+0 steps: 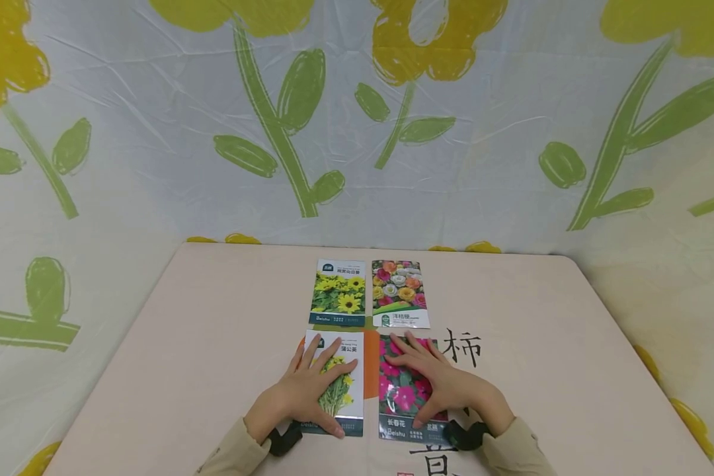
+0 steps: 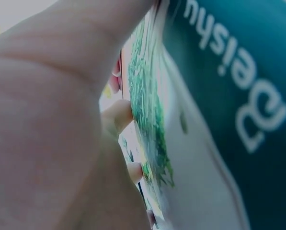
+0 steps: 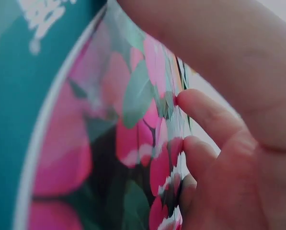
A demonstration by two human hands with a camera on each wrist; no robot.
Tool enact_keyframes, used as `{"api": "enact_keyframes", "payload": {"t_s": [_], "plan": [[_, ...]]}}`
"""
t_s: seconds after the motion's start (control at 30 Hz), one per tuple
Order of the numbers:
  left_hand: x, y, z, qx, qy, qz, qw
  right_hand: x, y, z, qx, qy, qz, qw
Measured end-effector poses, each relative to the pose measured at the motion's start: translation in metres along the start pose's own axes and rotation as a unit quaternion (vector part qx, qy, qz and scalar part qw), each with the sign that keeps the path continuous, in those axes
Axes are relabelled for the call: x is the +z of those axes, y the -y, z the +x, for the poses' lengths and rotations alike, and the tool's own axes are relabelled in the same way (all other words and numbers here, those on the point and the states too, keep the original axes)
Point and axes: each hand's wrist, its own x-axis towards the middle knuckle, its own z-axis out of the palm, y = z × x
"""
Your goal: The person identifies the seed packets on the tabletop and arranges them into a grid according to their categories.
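My left hand lies with spread fingers on a white seed packet showing yellow flowers on green stems. In the left wrist view, the dark teal lettered band of that seed packet fills the right side. My right hand, fingers also spread, rests on a seed packet with pink flowers. The right wrist view shows fingertips against the pink-flowered face. Just beyond the hands lie a seed packet with yellow sunflowers and one with multicoloured blooms, side by side.
The packets lie in two rows on a pale pink tabletop printed with an orange and green motif and black characters. A white cloth with yellow flowers and green stems hangs behind the far table edge. Dark bands circle both wrists.
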Motion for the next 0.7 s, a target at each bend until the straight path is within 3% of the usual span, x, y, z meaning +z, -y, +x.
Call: {"api": "enact_keyframes", "payload": {"t_s": [0.27, 0.7], "plan": [[0.0018, 0.0021, -0.0001, 0.018, -0.011, -0.005, 0.9998, 0.0043, -0.0022, 0.0041, -0.025, -0.007, -0.009, 0.9996], [-0.0004, -0.0019, -0.0010, 0.017, -0.011, -0.008, 0.9998, 0.0074, -0.0044, 0.0074, -0.040, -0.021, -0.027, 0.9986]]}}
